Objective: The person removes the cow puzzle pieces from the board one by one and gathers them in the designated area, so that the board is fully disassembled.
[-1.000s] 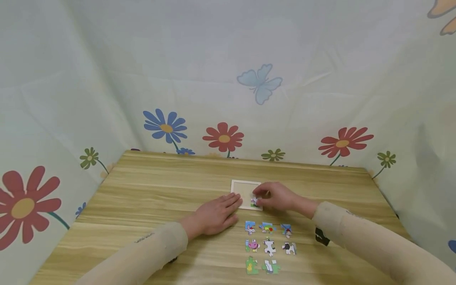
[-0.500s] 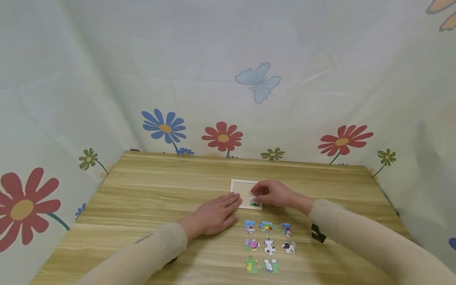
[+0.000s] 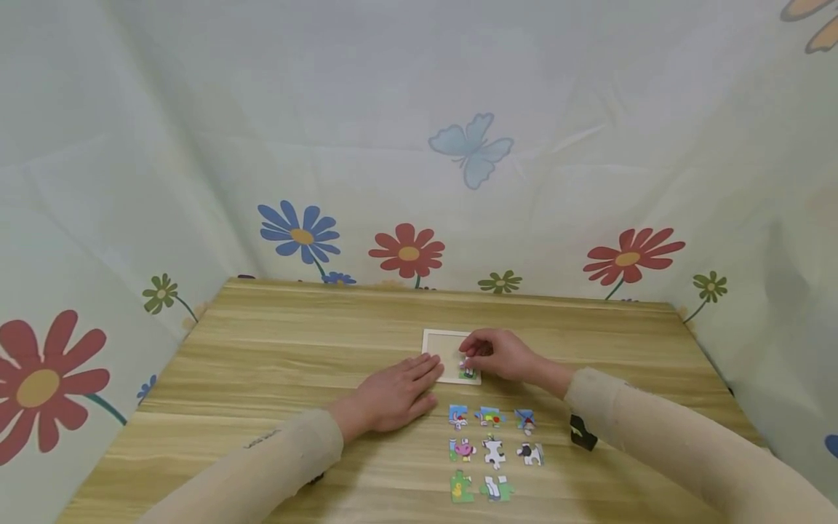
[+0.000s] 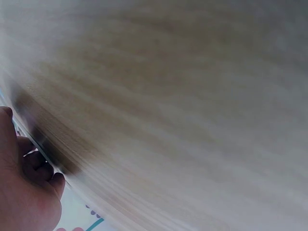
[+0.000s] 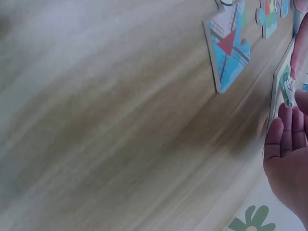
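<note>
A square white puzzle frame (image 3: 427, 340) lies on the wooden table. My left hand (image 3: 396, 393) rests on its lower left corner, palm down with fingers extended. My right hand (image 3: 507, 356) is over the frame's right side and pinches a puzzle piece (image 3: 468, 372) at the lower right corner. That green and white piece (image 5: 288, 89) shows between thumb and finger in the right wrist view. Part of the frame's right side is hidden by the right hand. In the left wrist view the left hand (image 4: 29, 183) shows at the lower left; what it touches is unclear.
Several loose jigsaw pieces lie in rows before the frame, among them a windmill piece (image 3: 525, 421), a pink pig piece (image 3: 463, 450) and a duck piece (image 3: 461, 487). A black strap (image 3: 582, 433) hangs by the right sleeve. A flowered curtain (image 3: 366, 145) surrounds the table.
The right hand has shifted slightly left, and more of the piece in the frame's corner shows. The left hand stays in place. The head view has drifted a little.
</note>
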`<state>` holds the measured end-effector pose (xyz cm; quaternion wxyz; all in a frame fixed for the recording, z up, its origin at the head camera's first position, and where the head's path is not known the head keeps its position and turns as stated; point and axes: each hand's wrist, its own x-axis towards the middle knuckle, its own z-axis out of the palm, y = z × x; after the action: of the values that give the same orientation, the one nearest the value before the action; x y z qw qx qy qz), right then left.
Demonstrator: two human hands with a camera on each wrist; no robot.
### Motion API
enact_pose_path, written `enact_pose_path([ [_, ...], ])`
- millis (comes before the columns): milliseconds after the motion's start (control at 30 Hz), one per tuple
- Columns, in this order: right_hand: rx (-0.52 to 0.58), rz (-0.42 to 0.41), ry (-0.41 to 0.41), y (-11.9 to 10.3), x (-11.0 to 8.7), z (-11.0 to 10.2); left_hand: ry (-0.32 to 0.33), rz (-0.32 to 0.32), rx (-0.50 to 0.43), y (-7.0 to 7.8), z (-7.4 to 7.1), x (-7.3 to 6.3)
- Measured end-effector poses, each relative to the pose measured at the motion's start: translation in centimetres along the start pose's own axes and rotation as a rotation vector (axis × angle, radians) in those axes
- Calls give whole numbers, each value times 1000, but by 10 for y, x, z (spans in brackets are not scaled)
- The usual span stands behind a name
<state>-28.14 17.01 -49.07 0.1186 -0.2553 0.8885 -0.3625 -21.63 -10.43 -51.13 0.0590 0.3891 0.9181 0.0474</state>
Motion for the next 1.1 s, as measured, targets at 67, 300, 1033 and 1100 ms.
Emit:
enact_pose_path([
  [67,15,-5,13,1,-1,1,3,0,-1,0,0,0],
  [300,70,-22,47,-1,-1,5,3,-6,-6,0,0,0],
  [1033,285,31,60,-7,-11,-13,9,-8,-6,2,2,0],
  [1100,316,25,63,-11,-13,-18,12,-6,-7,2,2,0],
])
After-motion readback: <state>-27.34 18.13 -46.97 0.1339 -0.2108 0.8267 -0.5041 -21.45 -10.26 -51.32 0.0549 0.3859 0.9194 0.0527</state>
